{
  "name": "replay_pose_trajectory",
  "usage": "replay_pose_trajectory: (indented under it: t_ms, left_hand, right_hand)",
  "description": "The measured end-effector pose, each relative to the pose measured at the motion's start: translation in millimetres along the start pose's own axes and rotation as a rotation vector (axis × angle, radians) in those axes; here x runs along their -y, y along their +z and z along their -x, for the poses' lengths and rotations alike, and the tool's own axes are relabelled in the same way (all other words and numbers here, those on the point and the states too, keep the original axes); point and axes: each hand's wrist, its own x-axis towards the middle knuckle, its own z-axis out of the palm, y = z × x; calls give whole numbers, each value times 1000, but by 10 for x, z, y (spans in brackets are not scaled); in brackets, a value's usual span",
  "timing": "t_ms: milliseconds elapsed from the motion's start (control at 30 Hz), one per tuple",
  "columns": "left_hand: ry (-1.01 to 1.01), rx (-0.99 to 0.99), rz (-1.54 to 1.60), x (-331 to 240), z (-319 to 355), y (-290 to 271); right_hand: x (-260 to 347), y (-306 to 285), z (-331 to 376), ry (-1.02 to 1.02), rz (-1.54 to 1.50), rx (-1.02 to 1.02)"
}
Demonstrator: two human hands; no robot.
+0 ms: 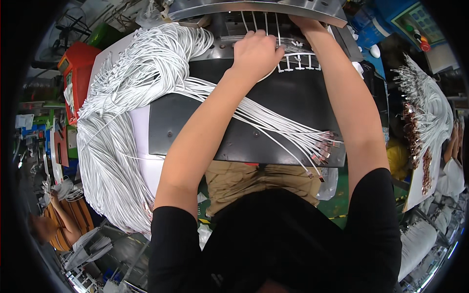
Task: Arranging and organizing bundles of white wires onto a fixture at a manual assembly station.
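Observation:
My left hand [256, 53] is closed, palm down, over white cables at the near side of a metal machine. Several cable lengths [266, 22] run from its fingers in under the machine's steel plate [264, 7]. My right hand [303, 22] reaches beneath the plate's right part, and its fingers are hidden there. Beside the left hand, a white moulded strip [300, 62] with several T-shaped prongs lies at the far edge of the black work surface [205, 129]. A bundle of white cables [273, 122] crosses that surface under my left forearm, its metal-plug ends [323, 149] at the right.
A large heap of white cables [141, 68] lies at the left and hangs down nearer me [110, 166]. Behind it stands a red bin [78, 73]. More cables with coppery ends [425, 117] lie on a board at the right. Another person [68, 219] sits far left.

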Motion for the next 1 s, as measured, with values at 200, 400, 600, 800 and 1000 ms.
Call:
replay_pose_trajectory:
  t_ms: [200,400,600,800,1000]
  left_hand:
    - [-79,90,44,61,-162,-80]
    - [-72,3,76,173,-225,-185]
    - [-112,-10,-17,208,-276,-76]
    - [-90,-74,-117,113,-232,108]
    - [-125,-59,-76,85,-237,70]
  right_hand:
    - [-103,-18,275,-198,185,114]
    - [551,-468,614,-361,51,138]
    - [450,-438,496,-127,67,119]
    - [678,-551,675,-463,253,-29]
    - [710,-521,644,-444,307,-121]
